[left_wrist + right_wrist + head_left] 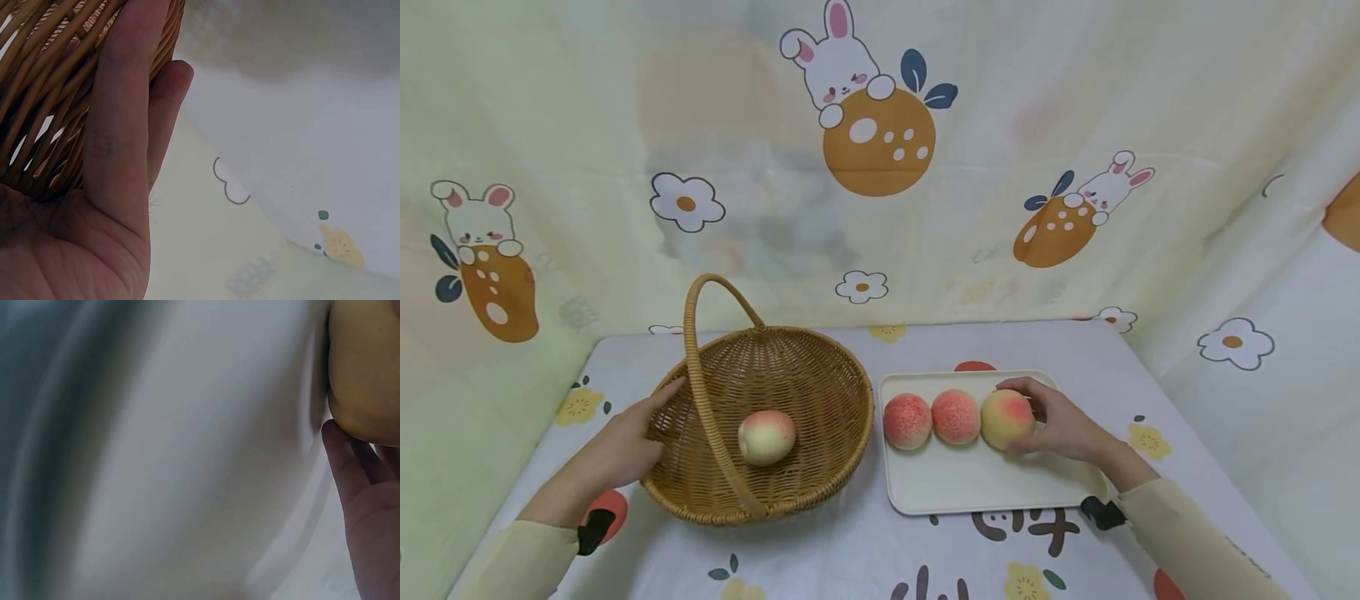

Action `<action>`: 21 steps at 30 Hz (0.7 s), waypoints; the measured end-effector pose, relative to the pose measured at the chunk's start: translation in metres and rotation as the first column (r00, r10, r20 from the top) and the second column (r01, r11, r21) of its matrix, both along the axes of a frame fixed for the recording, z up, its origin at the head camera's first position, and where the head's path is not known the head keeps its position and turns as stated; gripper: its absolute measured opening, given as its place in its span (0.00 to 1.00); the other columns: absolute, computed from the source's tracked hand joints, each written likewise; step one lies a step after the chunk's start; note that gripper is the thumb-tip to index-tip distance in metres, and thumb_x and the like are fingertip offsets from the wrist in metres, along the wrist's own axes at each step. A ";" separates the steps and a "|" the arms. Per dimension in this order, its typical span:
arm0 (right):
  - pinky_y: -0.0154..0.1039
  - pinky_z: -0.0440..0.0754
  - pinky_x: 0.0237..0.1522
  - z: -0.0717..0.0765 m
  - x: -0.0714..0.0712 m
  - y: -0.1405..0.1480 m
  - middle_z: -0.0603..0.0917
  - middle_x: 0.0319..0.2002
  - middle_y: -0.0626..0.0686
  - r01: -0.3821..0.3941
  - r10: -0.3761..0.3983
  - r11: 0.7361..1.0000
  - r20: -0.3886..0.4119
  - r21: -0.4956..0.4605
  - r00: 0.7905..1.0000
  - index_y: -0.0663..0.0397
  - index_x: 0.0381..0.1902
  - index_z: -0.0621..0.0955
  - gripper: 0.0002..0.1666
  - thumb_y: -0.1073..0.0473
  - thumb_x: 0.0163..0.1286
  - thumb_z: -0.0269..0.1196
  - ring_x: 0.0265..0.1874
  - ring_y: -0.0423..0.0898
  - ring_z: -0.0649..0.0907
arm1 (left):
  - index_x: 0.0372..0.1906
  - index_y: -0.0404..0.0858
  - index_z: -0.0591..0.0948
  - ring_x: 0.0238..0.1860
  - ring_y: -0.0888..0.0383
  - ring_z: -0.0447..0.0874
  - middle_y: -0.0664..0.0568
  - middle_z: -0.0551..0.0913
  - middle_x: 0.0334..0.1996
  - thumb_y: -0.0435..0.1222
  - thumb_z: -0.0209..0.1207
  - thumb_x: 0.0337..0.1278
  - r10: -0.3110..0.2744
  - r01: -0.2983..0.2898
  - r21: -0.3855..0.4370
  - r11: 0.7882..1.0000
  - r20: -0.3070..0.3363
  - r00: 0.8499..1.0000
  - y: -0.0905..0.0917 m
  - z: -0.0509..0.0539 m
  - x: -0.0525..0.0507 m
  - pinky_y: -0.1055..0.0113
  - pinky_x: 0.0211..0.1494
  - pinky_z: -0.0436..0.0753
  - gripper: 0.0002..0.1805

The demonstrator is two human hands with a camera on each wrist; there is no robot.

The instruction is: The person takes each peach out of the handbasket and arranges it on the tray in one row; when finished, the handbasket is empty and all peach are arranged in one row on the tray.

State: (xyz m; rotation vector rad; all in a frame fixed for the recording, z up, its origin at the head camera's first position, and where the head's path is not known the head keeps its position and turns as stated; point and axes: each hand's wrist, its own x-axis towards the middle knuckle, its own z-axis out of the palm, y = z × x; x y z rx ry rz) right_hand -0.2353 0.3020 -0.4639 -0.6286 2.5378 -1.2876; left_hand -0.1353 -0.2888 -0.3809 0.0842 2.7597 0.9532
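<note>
In the head view, a wicker basket [835,392] with a tall handle stands at the left, and one pale peach with a pink top [767,437] lies inside it. My left hand [621,437] touches the basket's left rim. The left wrist view shows straight fingers [119,119] against the woven side. My right hand [1060,425] holds a yellow peach with a pink patch [1006,419], thumb on the near side and fingers on the far side. That peach is at the right end of a row with two pinker peaches [907,422] on a cream tray [940,487].
Under the basket and tray lies a printed white tablecloth [820,550]. A curtain with rabbits and flowers [955,242] hangs behind and along both sides. The basket's right rim stands close to the tray's left edge.
</note>
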 end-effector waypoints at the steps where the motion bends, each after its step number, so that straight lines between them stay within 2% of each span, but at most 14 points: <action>1: 0.49 0.74 0.58 0.000 0.000 -0.001 0.78 0.58 0.52 -0.002 0.002 1.000 0.006 -0.002 1.000 0.50 0.67 0.72 0.50 0.55 0.47 0.82 0.53 0.52 0.80 | 0.81 0.34 0.49 0.68 0.23 0.58 0.19 0.54 0.72 0.19 0.52 0.44 -0.002 0.002 -0.001 1.000 -0.001 1.000 0.000 0.000 0.000 0.49 0.47 0.76 0.52; 5: 0.46 0.75 0.57 0.000 0.001 -0.003 0.78 0.59 0.53 -0.018 0.018 1.000 0.019 -0.004 1.000 0.53 0.69 0.70 0.53 0.55 0.46 0.83 0.53 0.54 0.80 | 0.81 0.34 0.49 0.69 0.23 0.58 0.20 0.55 0.72 0.19 0.52 0.44 -0.010 0.010 -0.004 1.000 -0.011 1.000 -0.001 0.000 0.000 0.48 0.47 0.75 0.53; 9: 0.58 0.71 0.61 0.010 0.000 -0.005 0.74 0.66 0.56 -0.037 0.037 0.999 -0.008 0.015 0.999 0.55 0.73 0.67 0.57 0.53 0.48 0.82 0.61 0.58 0.76 | 0.81 0.34 0.49 0.69 0.23 0.58 0.20 0.55 0.72 0.19 0.51 0.44 -0.011 0.011 -0.002 1.000 -0.018 1.000 0.000 0.000 0.000 0.46 0.49 0.75 0.52; 11: 0.63 0.67 0.64 0.022 -0.002 -0.011 0.71 0.70 0.58 -0.048 0.048 0.999 -0.033 0.006 0.998 0.54 0.75 0.64 0.58 0.53 0.50 0.81 0.66 0.60 0.72 | 0.81 0.34 0.49 0.68 0.23 0.58 0.20 0.55 0.72 0.18 0.51 0.44 -0.008 0.008 0.002 1.000 -0.017 1.000 0.001 0.000 0.000 0.47 0.48 0.75 0.52; 14: 0.64 0.65 0.65 0.046 -0.006 -0.027 0.68 0.73 0.57 -0.067 0.065 0.997 -0.076 -0.029 0.995 0.49 0.76 0.62 0.56 0.56 0.54 0.79 0.71 0.61 0.67 | 0.81 0.34 0.49 0.68 0.23 0.58 0.20 0.54 0.72 0.18 0.51 0.44 -0.004 0.004 0.003 1.000 -0.017 1.000 0.001 0.000 0.000 0.49 0.46 0.75 0.52; 18: 0.60 0.67 0.66 0.080 -0.008 -0.062 0.68 0.73 0.49 -0.129 0.120 0.988 -0.100 -0.086 0.988 0.41 0.77 0.62 0.55 0.58 0.56 0.77 0.72 0.57 0.67 | 0.81 0.34 0.49 0.69 0.23 0.58 0.20 0.54 0.72 0.18 0.51 0.44 -0.005 0.005 -0.006 1.000 -0.031 1.000 0.001 -0.001 0.001 0.47 0.48 0.75 0.52; 21: 0.55 0.68 0.67 0.099 -0.008 -0.093 0.67 0.73 0.45 -0.202 0.190 0.972 -0.109 -0.116 0.976 0.38 0.77 0.62 0.56 0.58 0.55 0.78 0.72 0.54 0.68 | 0.81 0.33 0.50 0.69 0.22 0.56 0.20 0.55 0.72 0.18 0.51 0.45 -0.009 0.008 -0.013 1.000 -0.041 0.999 0.002 -0.001 0.001 0.43 0.50 0.75 0.51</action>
